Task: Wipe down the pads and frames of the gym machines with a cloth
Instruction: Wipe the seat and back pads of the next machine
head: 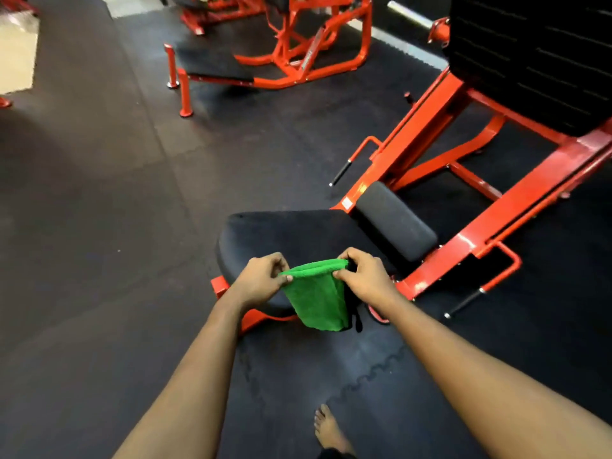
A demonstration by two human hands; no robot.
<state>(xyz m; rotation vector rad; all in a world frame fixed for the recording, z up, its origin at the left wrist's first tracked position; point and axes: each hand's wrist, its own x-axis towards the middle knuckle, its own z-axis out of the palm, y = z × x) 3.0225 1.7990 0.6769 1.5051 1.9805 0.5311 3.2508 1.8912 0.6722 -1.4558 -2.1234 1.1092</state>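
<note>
Hanging at the lower centre of the frame, the green cloth is held up by its top edge between both hands, and its doubled body droops in front of the near rim of the seat pad. The left hand pinches the cloth's left corner, thumb and fingers curled tight on the fabric. The right hand pinches the right corner the same way, fingers bent and closed on the edge. The cloth does not plainly touch the seat pad; I cannot tell whether its lower end brushes the rim. Just right of the seat pad lies a smaller grey pad, tilted up toward the red frame, which runs to the upper right under a ribbed black plate. A second red machine stands at the upper centre, well apart. Dark floor mats cover the ground, and a bare foot shows at the bottom edge.
</note>
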